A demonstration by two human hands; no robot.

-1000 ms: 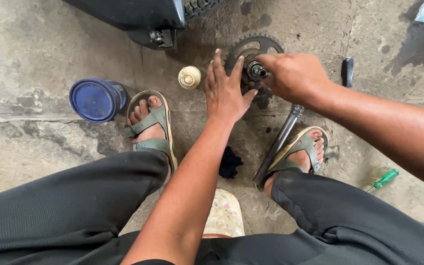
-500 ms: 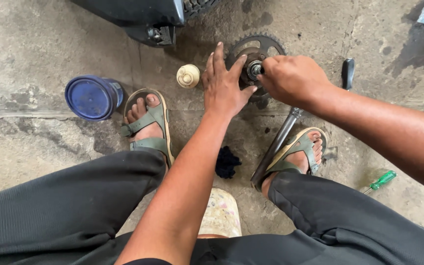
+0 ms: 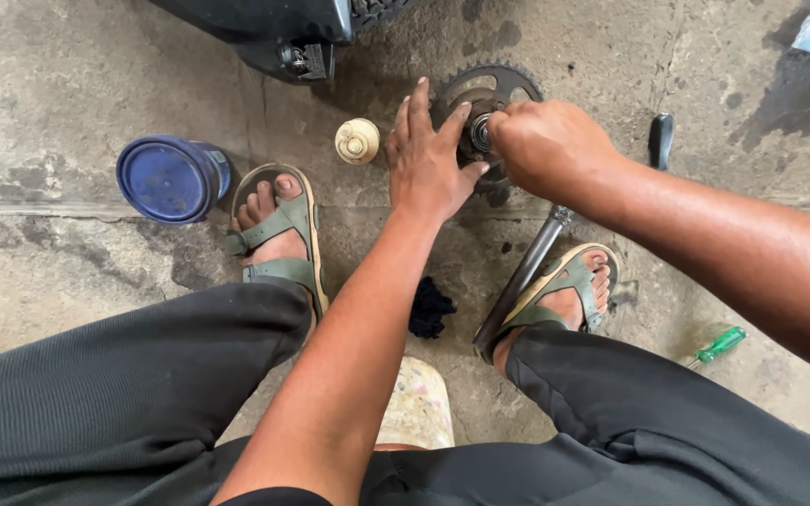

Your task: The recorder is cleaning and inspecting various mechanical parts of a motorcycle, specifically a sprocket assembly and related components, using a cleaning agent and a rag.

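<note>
While two hands (image 3: 428, 164) (image 3: 546, 145) press one sprocket (image 3: 489, 94).

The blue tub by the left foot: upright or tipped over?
Tipped: the blue tub lies sideways on the concrete floor, its round end facing the camera.

Left hand (image 3: 428, 159) lies flat, fingers spread; right hand (image 3: 546, 145) is curled closed.

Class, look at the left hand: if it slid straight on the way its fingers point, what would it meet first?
The left hand points up the picture, fingers already on the sprocket. Beyond that, probably the black machine part at the top edge, though depth is unclear.
</note>
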